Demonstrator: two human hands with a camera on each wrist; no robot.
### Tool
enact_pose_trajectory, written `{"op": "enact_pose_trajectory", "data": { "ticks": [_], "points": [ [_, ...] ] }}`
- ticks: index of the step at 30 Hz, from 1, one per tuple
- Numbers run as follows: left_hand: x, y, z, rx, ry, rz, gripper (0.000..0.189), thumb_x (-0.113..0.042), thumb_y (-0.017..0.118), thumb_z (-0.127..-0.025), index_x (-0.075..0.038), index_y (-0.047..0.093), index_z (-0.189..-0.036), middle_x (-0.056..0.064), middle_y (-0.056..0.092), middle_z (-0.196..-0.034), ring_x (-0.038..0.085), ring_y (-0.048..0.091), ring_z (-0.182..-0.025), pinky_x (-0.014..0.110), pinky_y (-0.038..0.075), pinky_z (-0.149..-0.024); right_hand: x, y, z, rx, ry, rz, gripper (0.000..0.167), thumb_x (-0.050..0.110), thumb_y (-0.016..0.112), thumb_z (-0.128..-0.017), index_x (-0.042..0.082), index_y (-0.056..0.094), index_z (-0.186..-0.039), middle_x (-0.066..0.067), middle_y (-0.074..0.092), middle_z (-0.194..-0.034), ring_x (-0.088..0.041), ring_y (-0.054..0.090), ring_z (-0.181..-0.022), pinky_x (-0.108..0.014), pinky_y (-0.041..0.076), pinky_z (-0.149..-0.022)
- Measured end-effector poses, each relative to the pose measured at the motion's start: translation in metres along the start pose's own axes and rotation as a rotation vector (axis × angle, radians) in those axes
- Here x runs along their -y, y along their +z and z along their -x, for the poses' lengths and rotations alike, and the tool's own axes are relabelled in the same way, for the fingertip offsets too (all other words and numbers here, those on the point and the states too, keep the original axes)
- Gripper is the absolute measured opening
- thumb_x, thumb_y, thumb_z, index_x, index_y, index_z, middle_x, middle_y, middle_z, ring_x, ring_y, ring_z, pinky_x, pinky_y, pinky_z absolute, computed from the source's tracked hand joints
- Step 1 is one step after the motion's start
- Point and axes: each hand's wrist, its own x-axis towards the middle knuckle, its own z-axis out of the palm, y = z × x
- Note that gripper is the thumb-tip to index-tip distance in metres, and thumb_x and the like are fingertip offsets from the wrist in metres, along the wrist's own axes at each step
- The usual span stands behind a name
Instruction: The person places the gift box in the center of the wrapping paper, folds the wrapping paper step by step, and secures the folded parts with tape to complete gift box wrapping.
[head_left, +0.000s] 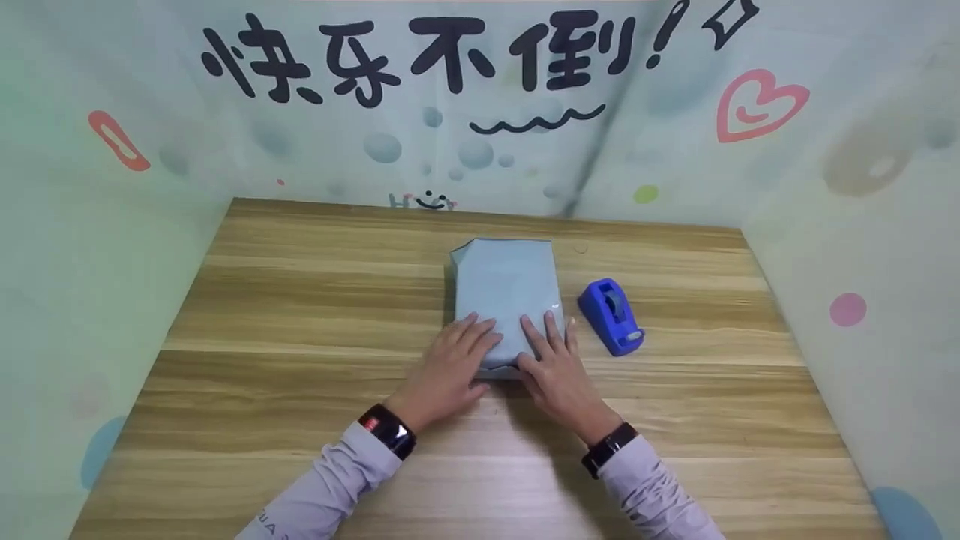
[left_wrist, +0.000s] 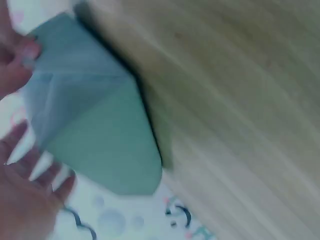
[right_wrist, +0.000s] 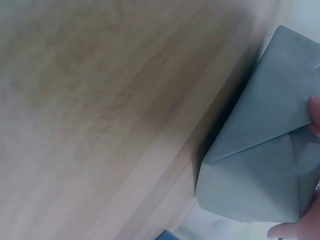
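A box wrapped in light blue-grey paper (head_left: 506, 289) lies on the table. Its end toward the person shows folded, creased flaps, clearest in the left wrist view on the wrapped box (left_wrist: 102, 135) and in the right wrist view on the same box (right_wrist: 260, 170). My left hand (head_left: 444, 369) rests over the near left corner, fingers extended along the top. On the near right part, my right hand (head_left: 559, 377) lays its extended fingers on the top and side, while its thumb touches the near edge by the folded end.
A blue tape dispenser (head_left: 611, 316) stands on the wooden table (head_left: 315, 300), a short way right of the box. Printed fabric walls (head_left: 480, 157) with lettering and bubbles close off the table's back and both sides.
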Motion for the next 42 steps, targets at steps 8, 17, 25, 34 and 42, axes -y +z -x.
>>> {"op": "enact_pose_trajectory", "data": {
  "ticks": [8,17,25,34,42],
  "points": [
    [-0.004,0.019,-0.007,-0.060,-0.034,-0.221,0.076,-0.048,0.068,-0.078,-0.012,0.039,-0.139,0.008,0.042,-0.141,0.027,0.038,-0.130,0.045,0.033,-0.108,0.002,-0.001,0.010,0.004,0.055,-0.055,0.017,0.016,0.067,-0.084,0.010,0.052,-0.087,-0.021,0.042,-0.141,-0.049,0.036,-0.128,-0.065,0.039,-0.093],
    [0.000,0.026,-0.002,-0.078,-0.090,-0.070,0.069,-0.049,0.064,-0.082,-0.017,0.040,-0.139,0.011,0.036,-0.145,0.032,0.030,-0.136,0.049,0.031,-0.109,0.000,0.000,0.013,-0.103,0.193,-0.181,0.039,0.020,0.076,-0.077,0.004,0.047,-0.098,-0.022,0.032,-0.146,-0.034,0.040,-0.128,-0.041,0.040,-0.103],
    [0.003,0.024,-0.003,-0.164,-0.036,-0.052,0.064,-0.049,0.062,-0.083,-0.014,0.046,-0.134,0.014,0.043,-0.140,0.037,0.035,-0.132,0.051,0.033,-0.107,-0.011,-0.007,0.015,-0.061,0.234,-0.367,0.056,0.030,0.071,-0.081,0.001,0.044,-0.121,-0.021,0.025,-0.150,-0.035,0.032,-0.134,-0.046,0.033,-0.107],
    [0.001,0.021,-0.006,-0.148,-0.046,-0.044,0.064,-0.049,0.061,-0.084,-0.014,0.046,-0.135,0.014,0.043,-0.140,0.036,0.035,-0.132,0.051,0.032,-0.108,-0.074,-0.036,0.029,-0.145,0.773,-0.409,0.042,0.008,0.060,-0.087,-0.009,0.047,-0.123,-0.032,0.034,-0.139,-0.049,0.031,-0.127,-0.060,0.025,-0.106],
    [0.000,0.016,-0.006,-0.110,-0.054,-0.053,0.065,-0.049,0.063,-0.083,-0.013,0.046,-0.134,0.014,0.043,-0.139,0.036,0.036,-0.131,0.050,0.032,-0.108,-0.113,-0.046,0.054,0.201,1.031,-0.408,0.049,0.025,0.059,-0.091,-0.006,0.048,-0.128,-0.034,0.035,-0.133,-0.051,0.029,-0.124,-0.059,0.026,-0.105]
  ]
}}
